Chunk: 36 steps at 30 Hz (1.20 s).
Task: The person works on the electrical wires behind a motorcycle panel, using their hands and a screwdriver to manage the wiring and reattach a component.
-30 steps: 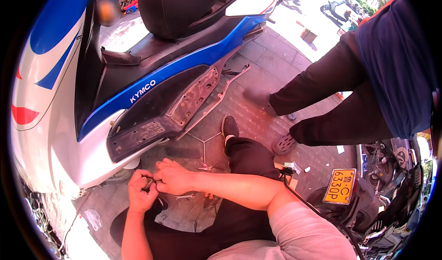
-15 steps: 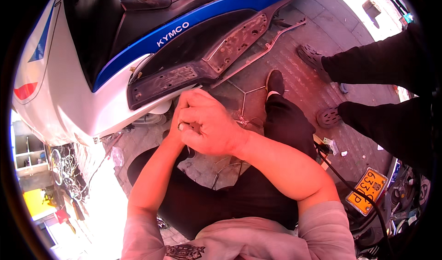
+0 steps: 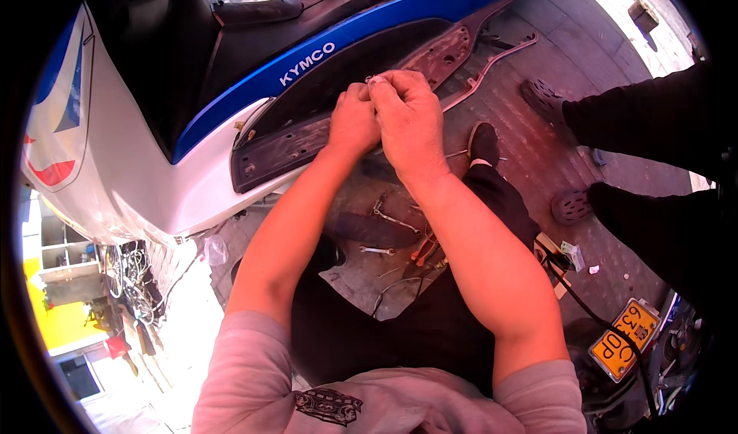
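My left hand (image 3: 355, 123) and my right hand (image 3: 413, 123) meet in front of a white and blue scooter (image 3: 207, 180), over its dark, dusty footboard (image 3: 284, 149). The fingers of both are closed, fingertips pressed together. A tiny dark bit shows at the tips, too small to name. Part of the footboard lies hidden behind my hands. On the ground under my forearms are an open-ended wrench (image 3: 377, 250), a longer metal tool (image 3: 396, 216) and an orange-handled tool (image 3: 422, 251) that my right arm partly covers.
Another person's dark trousers (image 3: 638, 119) and clogs (image 3: 570, 206) are at the right. A thin metal bar (image 3: 492, 69) sticks out beside the footboard. A yellow licence plate (image 3: 623, 340) and a black cable (image 3: 596, 316) lie lower right. Tangled wires (image 3: 134, 276) are at the left.
Both hands have risen away from me, from below the footboard's edge to over it. The right hand no longer covers the left, and the tools on the ground have come into view.
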Tool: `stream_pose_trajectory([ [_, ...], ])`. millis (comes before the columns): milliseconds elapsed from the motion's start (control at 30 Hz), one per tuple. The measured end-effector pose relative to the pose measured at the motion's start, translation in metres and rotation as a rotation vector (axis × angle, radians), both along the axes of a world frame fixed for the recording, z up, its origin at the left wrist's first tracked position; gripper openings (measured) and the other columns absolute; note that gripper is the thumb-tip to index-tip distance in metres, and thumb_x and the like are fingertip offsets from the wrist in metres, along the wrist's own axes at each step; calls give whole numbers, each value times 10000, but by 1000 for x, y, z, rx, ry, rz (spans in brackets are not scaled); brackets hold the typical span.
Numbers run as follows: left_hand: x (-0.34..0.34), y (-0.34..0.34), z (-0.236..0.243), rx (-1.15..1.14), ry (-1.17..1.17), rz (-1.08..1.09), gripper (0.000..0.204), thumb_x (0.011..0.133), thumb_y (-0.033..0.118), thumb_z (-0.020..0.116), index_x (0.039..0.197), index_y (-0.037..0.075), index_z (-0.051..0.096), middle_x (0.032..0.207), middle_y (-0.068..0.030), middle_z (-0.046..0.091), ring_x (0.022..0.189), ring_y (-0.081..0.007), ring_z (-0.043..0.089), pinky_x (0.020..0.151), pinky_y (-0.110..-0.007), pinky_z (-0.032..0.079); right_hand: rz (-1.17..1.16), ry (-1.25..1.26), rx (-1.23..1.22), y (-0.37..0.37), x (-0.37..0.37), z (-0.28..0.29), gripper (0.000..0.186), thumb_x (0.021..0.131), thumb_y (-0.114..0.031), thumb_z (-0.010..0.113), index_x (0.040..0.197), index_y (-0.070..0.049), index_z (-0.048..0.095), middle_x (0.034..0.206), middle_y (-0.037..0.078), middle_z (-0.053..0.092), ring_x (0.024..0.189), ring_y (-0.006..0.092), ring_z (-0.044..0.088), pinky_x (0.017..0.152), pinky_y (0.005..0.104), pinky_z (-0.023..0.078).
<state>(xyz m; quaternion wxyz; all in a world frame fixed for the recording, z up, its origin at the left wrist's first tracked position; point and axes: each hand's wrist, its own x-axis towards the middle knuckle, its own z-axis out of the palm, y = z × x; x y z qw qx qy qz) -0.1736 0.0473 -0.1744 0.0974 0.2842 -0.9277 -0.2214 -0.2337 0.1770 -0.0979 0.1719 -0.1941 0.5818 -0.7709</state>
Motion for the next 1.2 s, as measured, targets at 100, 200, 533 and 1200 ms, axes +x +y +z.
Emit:
stream_pose_trajectory([
  [100, 33, 4, 51, 146, 192, 152, 261, 964, 170, 749, 1182, 30, 720, 1097, -104, 725, 910, -265, 700, 853, -360, 570, 18, -53, 12, -16, 7, -9, 201, 935, -190, 737, 896, 7, 759, 1080, 143, 685, 1106, 278, 631, 975, 398, 508],
  [200, 90, 12, 94, 704, 473, 305, 234, 1015, 218, 750, 1136, 19, 728, 1019, -38, 700, 869, -137, 660, 807, -289, 547, 119, 48, 84, -19, 24, 1, 186, 925, -213, 768, 922, -27, 768, 1156, 149, 664, 1164, 302, 603, 1018, 426, 491],
  [533, 181, 23, 112, 755, 494, 340, 199, 1001, 215, 791, 1056, 25, 763, 856, 23, 688, 768, -67, 571, 725, -236, 477, 482, 339, 226, -18, 83, -9, 175, 885, -209, 834, 921, -47, 779, 1175, 113, 666, 1220, 313, 610, 1075, 436, 481],
  [1200, 189, 6, 142, 351, 386, 462, 231, 1058, 258, 704, 1058, 28, 719, 810, -42, 680, 593, -108, 585, 579, -285, 479, 998, -238, -52, -38, 77, -3, 294, 960, -299, 853, 1086, -48, 768, 1019, -22, 716, 991, 73, 597, 932, 269, 463],
])
